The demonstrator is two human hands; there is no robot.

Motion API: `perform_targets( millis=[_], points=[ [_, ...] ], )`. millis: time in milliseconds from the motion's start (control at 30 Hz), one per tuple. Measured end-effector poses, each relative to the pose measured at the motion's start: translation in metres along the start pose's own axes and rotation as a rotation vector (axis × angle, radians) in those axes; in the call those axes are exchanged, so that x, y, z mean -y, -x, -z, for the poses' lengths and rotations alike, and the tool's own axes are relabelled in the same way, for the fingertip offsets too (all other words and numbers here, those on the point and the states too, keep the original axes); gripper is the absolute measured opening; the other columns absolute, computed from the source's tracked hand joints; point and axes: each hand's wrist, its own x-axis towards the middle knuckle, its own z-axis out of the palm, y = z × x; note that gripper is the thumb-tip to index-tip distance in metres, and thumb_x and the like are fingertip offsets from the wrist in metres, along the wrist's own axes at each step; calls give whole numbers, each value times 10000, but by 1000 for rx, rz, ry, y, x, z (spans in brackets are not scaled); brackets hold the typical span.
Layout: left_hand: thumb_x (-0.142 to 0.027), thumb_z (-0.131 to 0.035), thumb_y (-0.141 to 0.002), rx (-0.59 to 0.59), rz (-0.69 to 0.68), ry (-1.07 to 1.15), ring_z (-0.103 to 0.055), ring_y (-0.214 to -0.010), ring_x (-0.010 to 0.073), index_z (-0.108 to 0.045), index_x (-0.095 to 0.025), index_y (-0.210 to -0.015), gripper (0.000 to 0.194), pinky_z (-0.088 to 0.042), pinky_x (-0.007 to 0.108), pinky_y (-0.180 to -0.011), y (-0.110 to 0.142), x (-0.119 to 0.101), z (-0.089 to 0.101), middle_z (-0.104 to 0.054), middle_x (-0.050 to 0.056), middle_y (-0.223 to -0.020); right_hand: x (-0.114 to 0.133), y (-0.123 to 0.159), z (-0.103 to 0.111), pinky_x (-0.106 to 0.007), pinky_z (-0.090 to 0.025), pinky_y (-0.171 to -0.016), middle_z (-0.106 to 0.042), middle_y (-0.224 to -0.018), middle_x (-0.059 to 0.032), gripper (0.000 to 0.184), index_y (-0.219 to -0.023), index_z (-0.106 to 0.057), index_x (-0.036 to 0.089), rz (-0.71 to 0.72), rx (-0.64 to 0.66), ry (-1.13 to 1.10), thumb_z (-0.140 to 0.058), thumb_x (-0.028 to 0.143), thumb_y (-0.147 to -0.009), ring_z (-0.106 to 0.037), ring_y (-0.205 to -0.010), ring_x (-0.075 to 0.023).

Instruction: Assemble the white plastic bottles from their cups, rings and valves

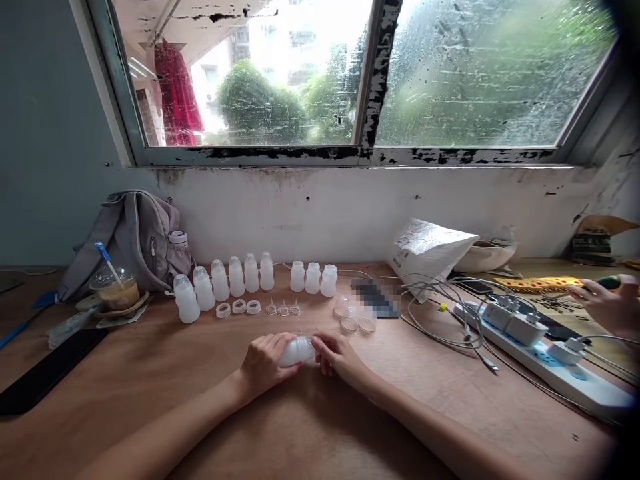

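My left hand is wrapped round the frosted body of a small baby bottle, which lies on its side just above the wooden table. At the bottle's clear capped end, the fingers of my right hand are closed. Behind them stands a row of several capped baby bottles. Three open bottles are upright to the right of that row. In front lie three white collar rings and three clear teats. Several clear domed caps rest farther right.
A blurred dark object lies behind the caps. Tangled cables and a white power strip cover the right side, where another person's hand shows. At left are a grey backpack, a drink cup and a black flat object.
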Motion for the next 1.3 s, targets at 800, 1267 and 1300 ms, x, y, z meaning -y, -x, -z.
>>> perform_targets(
  millis=[800,1267,1300],
  points=[
    [-322,-415,-838,81,301,-216,-409,-1133,256,-458,-176,-1175,369,-338,437,-925,8,102,-5,-486,111,-1211,88,-186,10,-300,-319,-777,-598,-1023,-76,239,-1055,-507,174,175,-337,1017,-474,220,-823,-463,-991,-214],
    [-318,-415,-835,85,299,-184,-391,-1148,247,-481,-174,-1159,360,-334,426,-938,10,106,-11,-498,103,-1207,60,-232,3,-320,-289,-769,-599,-1038,-94,241,-1089,-468,187,0,-340,1084,-419,192,-854,-433,-1028,-232],
    [-324,-417,-834,87,311,-194,-384,-1157,251,-462,-165,-1184,387,-323,433,-945,10,107,-12,-490,110,-1220,60,-234,5,-320,-292,-763,-600,-1036,-93,243,-1090,-469,188,-11,-335,1081,-417,191,-853,-435,-1026,-234]
  ],
)
